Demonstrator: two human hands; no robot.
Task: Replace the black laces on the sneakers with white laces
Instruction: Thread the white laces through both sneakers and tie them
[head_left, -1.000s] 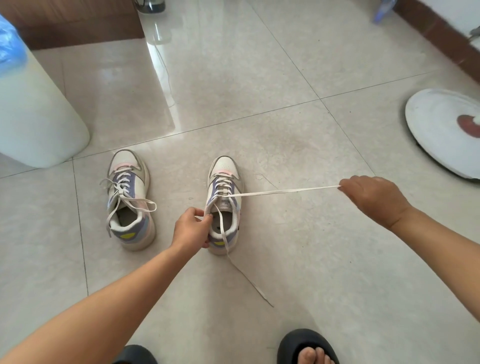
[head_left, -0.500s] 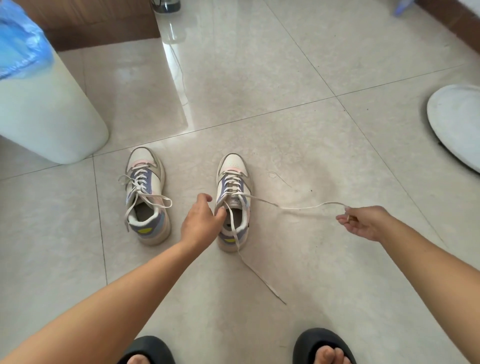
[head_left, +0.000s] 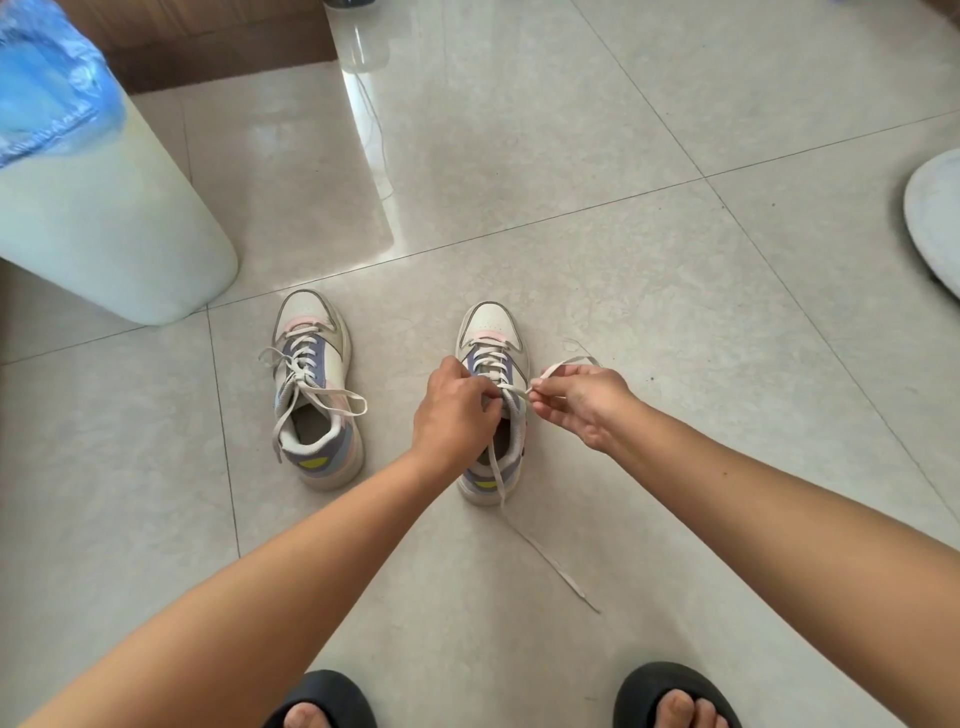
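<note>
Left hand (head_left: 457, 410): fingers curled at the upper eyelets of the right sneaker (head_left: 491, 400), pinching the white lace (head_left: 506, 391) where it crosses the tongue.
Right hand (head_left: 582, 402): thumb and forefinger nip the lace end just right of the same sneaker; the lace loops out past the far side of the hand.
Loose lace tail (head_left: 545, 558): runs out of the shoe's opening, over the heel and across the floor toward the near right.
Right sneaker: upright on the tiled floor (head_left: 649, 260), toe pointing far, heel near.
Left sneaker (head_left: 315, 389): just left of it, apart, already laced in white with loose loops hanging off both sides.
White bin (head_left: 104, 223): far left, blue liner at the top.
Black slippers (head_left: 675, 696): near edge, toes showing.
</note>
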